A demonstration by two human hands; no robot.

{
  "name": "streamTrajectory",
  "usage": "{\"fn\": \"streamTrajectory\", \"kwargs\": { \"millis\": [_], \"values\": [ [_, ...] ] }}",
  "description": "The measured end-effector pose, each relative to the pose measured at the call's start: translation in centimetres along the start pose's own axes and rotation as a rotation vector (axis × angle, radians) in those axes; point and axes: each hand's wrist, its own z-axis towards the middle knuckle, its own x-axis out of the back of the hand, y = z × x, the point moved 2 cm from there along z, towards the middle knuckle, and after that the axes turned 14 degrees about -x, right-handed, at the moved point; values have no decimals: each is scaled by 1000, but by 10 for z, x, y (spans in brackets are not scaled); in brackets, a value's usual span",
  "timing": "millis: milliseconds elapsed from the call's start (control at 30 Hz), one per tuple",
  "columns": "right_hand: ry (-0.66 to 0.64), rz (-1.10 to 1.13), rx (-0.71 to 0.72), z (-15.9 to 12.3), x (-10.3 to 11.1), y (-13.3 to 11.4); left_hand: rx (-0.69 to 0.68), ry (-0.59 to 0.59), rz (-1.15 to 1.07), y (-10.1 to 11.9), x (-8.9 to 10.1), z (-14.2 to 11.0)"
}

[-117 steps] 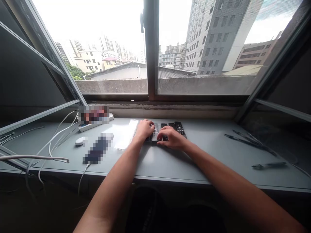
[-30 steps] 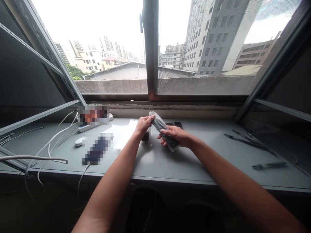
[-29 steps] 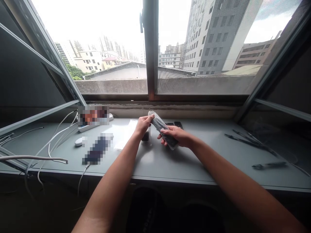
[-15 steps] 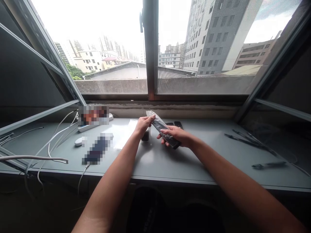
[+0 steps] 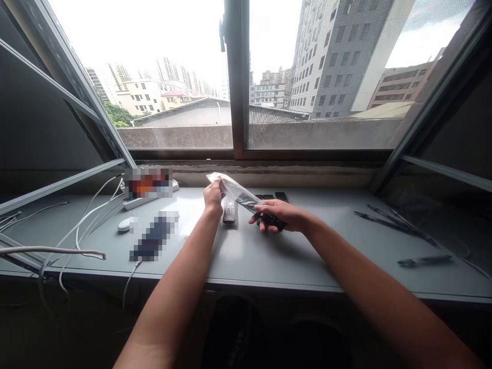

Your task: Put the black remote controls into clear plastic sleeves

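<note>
My right hand [image 5: 280, 215] grips a black remote control [image 5: 258, 210] above the grey windowsill desk [image 5: 269, 256]. My left hand [image 5: 213, 196] pinches the far end of a clear plastic sleeve [image 5: 227, 184], which is partly drawn off the remote toward the left. Another remote in plastic [image 5: 229, 212] lies on the desk between my hands. Two more black remotes [image 5: 273, 197] lie behind my right hand.
A white power strip with cables [image 5: 130, 202], a white mouse [image 5: 125, 224], a blurred dark device [image 5: 154, 237] and flat plastic sheets [image 5: 194, 210] sit at the left. Dark pens and cables [image 5: 400, 225] lie at the right. The window frame [image 5: 236, 77] rises behind.
Both hands lifted one bagged remote off the row. My left hand has since pulled the plastic sleeve up and left, baring most of the remote in my right hand.
</note>
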Motion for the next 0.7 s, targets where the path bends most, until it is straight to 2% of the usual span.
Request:
{"fn": "streamTrajectory", "kwargs": {
  "millis": [67,133,233,333,433,500,700],
  "values": [
    [9,-10,-15,-1,3,-1,23,118,-37,5,4,2],
    [71,9,1,-1,9,-3,53,209,-50,9,8,4],
    [246,157,132,1,19,-6,114,302,-83,12,12,5],
    [425,349,248,3,29,-9,143,317,-115,11,13,6],
    [526,467,236,2,36,-10,157,237,-133,10,9,6],
    [507,476,216,1,36,-10,193,144,-162,9,4,4],
    [221,162,90,-3,17,-7,337,-140,-223,11,-12,-11]
  ]
}}
